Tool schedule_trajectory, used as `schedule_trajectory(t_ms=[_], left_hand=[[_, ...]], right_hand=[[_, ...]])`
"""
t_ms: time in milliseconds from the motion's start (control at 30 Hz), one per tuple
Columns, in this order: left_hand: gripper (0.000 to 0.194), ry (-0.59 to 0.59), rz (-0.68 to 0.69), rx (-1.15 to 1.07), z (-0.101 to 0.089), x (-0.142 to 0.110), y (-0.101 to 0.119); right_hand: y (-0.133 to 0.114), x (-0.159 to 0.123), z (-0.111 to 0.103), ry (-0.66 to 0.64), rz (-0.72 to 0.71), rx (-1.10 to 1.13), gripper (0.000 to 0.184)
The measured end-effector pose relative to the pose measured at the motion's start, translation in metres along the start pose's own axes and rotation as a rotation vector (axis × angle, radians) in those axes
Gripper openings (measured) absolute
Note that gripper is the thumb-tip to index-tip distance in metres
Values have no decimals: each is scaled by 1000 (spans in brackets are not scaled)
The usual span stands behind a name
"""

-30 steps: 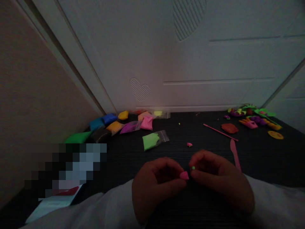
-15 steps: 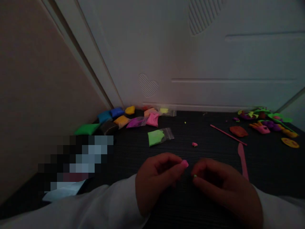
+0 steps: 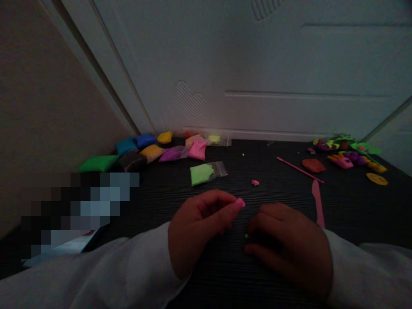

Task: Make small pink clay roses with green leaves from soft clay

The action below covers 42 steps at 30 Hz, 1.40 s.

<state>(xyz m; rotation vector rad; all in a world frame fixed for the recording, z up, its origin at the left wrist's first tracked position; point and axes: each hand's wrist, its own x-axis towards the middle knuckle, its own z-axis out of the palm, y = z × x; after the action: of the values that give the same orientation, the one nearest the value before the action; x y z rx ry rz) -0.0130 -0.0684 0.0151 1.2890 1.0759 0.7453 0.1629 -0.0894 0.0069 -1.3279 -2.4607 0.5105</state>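
Note:
My left hand (image 3: 201,229) pinches a small pink piece of modelling clay (image 3: 240,203) between thumb and fingertips. To its right, my right hand (image 3: 289,246) is held low over the dark table, thumb and fingers apart. A tiny green bit of clay (image 3: 246,235) shows right at its fingertips; whether it lies on the table or clings to a finger I cannot tell. Beyond the hands lies a small pink clay piece (image 3: 255,183) with a pale underside. Farther back is a bag of light green clay (image 3: 201,174).
Several bags of coloured clay, among them a green one (image 3: 99,163), line the back left. A pink plastic knife (image 3: 317,204), a thin pink stick (image 3: 299,169) and a reddish-brown clay lump (image 3: 313,165) lie right, near finished clay shapes (image 3: 341,160). A white panel (image 3: 273,116) stands behind.
My right thumb and finger have parted, and the green bit they pinched now shows at the fingertips. The left hand keeps the pink clay. The whole view has shifted slightly.

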Motion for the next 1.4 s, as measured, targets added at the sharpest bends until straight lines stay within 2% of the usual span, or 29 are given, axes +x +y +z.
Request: schedule_trajectory(t_ms=[133, 300, 633, 800, 967, 1133, 1300, 1400], left_hand=[[22, 16, 20, -25, 0, 0, -3], [23, -5, 9, -68, -3, 1, -4], [26, 6, -24, -99, -2, 2, -6], [20, -11, -5, -127, -3, 3, -5], [14, 9, 5, -107, -2, 2, -2], [17, 34, 4, -78, -2, 1, 0], [17, 46, 60, 44, -2, 1, 0], [17, 58, 99, 124, -3, 2, -1]], right_hand=[[-1, -5, 0, 57, -14, 27, 15], [0, -13, 3, 97, -103, -8, 28], [2, -10, 5, 248, -217, -89, 25], [3, -7, 5, 229, -251, -146, 26], [0, -7, 2, 189, -358, -219, 21], [0, -8, 0, 143, -247, -274, 25], [4, -9, 4, 169, -384, -255, 24], [5, -10, 6, 130, -291, -250, 29]])
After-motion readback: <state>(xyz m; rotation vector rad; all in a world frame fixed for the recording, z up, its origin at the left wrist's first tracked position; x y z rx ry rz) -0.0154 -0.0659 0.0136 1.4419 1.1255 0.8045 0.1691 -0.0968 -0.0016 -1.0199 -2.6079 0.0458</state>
